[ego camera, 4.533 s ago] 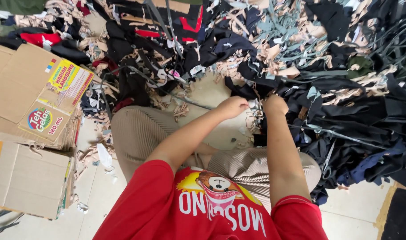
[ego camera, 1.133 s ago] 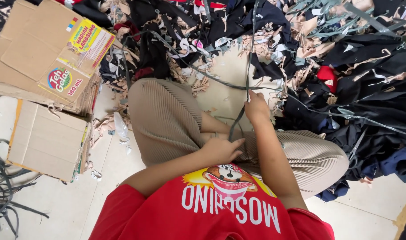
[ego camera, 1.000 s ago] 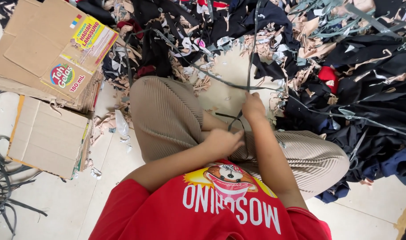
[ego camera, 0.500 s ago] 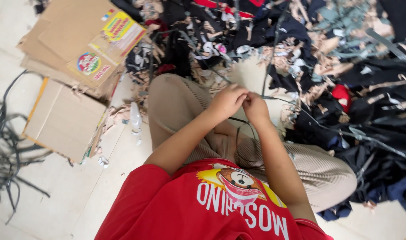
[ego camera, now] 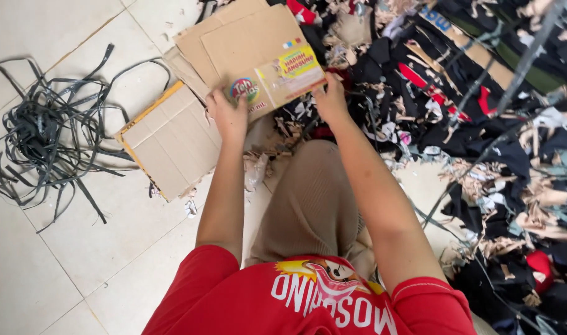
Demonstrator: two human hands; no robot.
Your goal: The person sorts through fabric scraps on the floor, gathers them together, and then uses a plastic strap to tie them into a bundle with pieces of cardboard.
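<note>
Two hands are set on one flattened cardboard box [ego camera: 258, 53] at the top of the view; the left hand [ego camera: 229, 115] is closed on its near left edge, fingers curled over the printed flap and thumb underneath as far as can be seen; the right hand [ego camera: 330, 99] is pinched on the near right corner, beside the coloured label [ego camera: 277, 77]. The box is held tilted, its far part resting on other cardboard and on the scraps behind it; whether it is fully lifted cannot be told.

Just under and to the left, a second flattened box [ego camera: 172, 142] is laid on the tiled floor [ego camera: 72, 248], partly overlapped by the held one. Between the arms a knee in beige trousers [ego camera: 311, 205] is seen, and below it a red shirt [ego camera: 308, 304].

Further left, a loose tangle of dark straps [ego camera: 44, 136] is spread on the tiles, well apart from the boxes. To the right, a large heap of dark cloth and paper scraps [ego camera: 494, 124] is piled, crossed by thin cords.

Judged from this, the work is at an early stage: cardboard is only being gripped, and the heap is left largely unsorted.
</note>
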